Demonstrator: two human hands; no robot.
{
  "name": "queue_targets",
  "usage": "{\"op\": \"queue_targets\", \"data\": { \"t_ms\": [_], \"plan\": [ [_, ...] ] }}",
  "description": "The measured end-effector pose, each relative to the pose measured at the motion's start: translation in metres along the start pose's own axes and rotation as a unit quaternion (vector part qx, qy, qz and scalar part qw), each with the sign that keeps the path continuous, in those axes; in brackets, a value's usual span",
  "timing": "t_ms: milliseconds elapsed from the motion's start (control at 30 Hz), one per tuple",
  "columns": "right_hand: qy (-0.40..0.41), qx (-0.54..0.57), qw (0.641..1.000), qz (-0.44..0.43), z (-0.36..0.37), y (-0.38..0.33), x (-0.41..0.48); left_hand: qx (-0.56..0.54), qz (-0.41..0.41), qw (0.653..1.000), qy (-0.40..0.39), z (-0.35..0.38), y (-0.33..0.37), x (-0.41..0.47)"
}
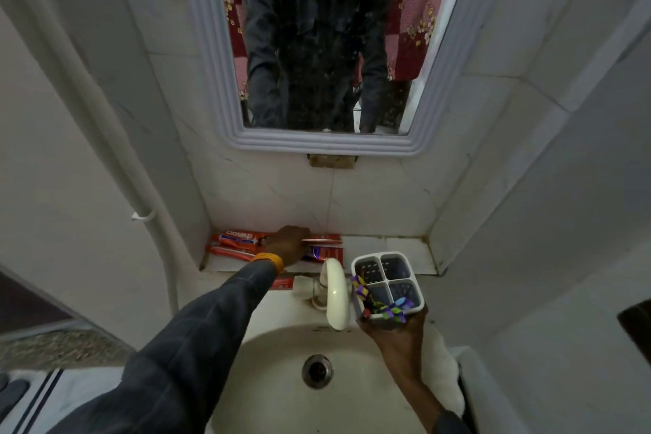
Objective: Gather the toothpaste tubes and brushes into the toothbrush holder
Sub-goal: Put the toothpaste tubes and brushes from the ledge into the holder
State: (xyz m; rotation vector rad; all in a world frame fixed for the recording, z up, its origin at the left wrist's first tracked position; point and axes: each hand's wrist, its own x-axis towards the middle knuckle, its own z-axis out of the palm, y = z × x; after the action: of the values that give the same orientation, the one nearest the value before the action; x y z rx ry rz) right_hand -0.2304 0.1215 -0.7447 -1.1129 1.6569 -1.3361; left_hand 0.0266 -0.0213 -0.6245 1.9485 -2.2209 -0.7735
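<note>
A white toothbrush holder (385,259) with four compartments is held up over the sink's right side by my right hand (396,331), which grips its base. Colourful brush handles (363,289) stick out of its near-left compartment. My left hand (289,243) reaches to the tiled ledge (398,247) behind the tap. Its fingers close on a thin red toothbrush (326,240) lying among red toothpaste items. A red Closeup toothpaste box (239,238) lies to the hand's left, another red tube (326,252) just under the fingers, and a red piece (283,282) sits below my wrist.
A cream tap (334,289) stands between my two hands over the white basin (274,356) with its drain (317,371). A framed mirror (208,46) hangs above, reflecting a person in a dark shirt. A white pipe (141,208) runs down the left wall.
</note>
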Motion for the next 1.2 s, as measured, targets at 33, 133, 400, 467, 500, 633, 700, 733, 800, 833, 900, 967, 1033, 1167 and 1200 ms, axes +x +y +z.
{"op": "queue_targets", "data": {
  "t_ms": [33, 133, 400, 467, 500, 633, 700, 733, 800, 833, 900, 967, 1033, 1167, 1200],
  "plan": [
    [-0.009, 0.006, 1.0, -0.007, 0.001, 0.005, 0.001, 0.022, 0.007, 1.0, -0.009, 0.004, 0.002, 0.002],
    [0.0, 0.001, 1.0, 0.024, 0.0, 0.001, 0.001, 0.083, 0.036, 0.996, 0.009, 0.021, 0.003, 0.014],
    [-0.007, 0.019, 0.999, 0.036, -0.001, 0.001, -0.001, 0.092, 0.058, 0.994, -0.016, 0.03, 0.005, 0.014],
    [-0.017, 0.022, 0.999, 0.031, -0.001, 0.002, 0.001, 0.044, 0.052, 0.998, -0.004, 0.021, 0.001, 0.01],
    [-0.018, 0.026, 0.999, 0.019, -0.001, 0.001, 0.0, 0.006, 0.03, 0.999, 0.009, 0.013, 0.0, 0.009],
    [0.007, 0.043, 0.999, 0.023, 0.003, -0.001, 0.0, -0.18, 0.016, 0.979, 0.093, -0.029, 0.012, 0.006],
    [-0.001, 0.059, 0.998, 0.012, 0.002, -0.004, -0.001, -0.245, 0.067, 0.964, 0.084, -0.051, 0.034, -0.001],
    [0.003, 0.06, 0.998, 0.016, 0.003, -0.006, 0.0, -0.261, 0.093, 0.959, 0.062, -0.058, 0.046, -0.003],
    [-0.001, 0.044, 0.999, 0.006, 0.002, -0.009, 0.002, -0.266, 0.143, 0.953, 0.008, -0.062, 0.07, -0.005],
    [-0.006, 0.034, 0.999, -0.012, 0.002, -0.013, 0.003, -0.263, 0.165, 0.95, -0.015, -0.059, 0.081, -0.005],
    [-0.018, 0.03, 0.999, -0.039, 0.003, -0.021, 0.004, -0.247, 0.201, 0.947, -0.039, -0.047, 0.098, -0.007],
    [-0.019, 0.043, 0.998, -0.048, 0.004, -0.023, 0.006, -0.219, 0.223, 0.949, -0.046, -0.033, 0.106, -0.009],
    [-0.02, 0.045, 0.997, -0.057, 0.004, -0.025, 0.004, -0.207, 0.229, 0.95, -0.051, -0.022, 0.108, -0.009],
    [-0.025, 0.04, 0.997, -0.066, 0.0, -0.03, 0.001, -0.179, 0.217, 0.958, -0.05, -0.021, 0.106, -0.005],
    [-0.026, 0.041, 0.996, -0.07, 0.001, -0.032, 0.002, -0.163, 0.215, 0.962, -0.048, -0.023, 0.104, -0.003]
  ]
}}
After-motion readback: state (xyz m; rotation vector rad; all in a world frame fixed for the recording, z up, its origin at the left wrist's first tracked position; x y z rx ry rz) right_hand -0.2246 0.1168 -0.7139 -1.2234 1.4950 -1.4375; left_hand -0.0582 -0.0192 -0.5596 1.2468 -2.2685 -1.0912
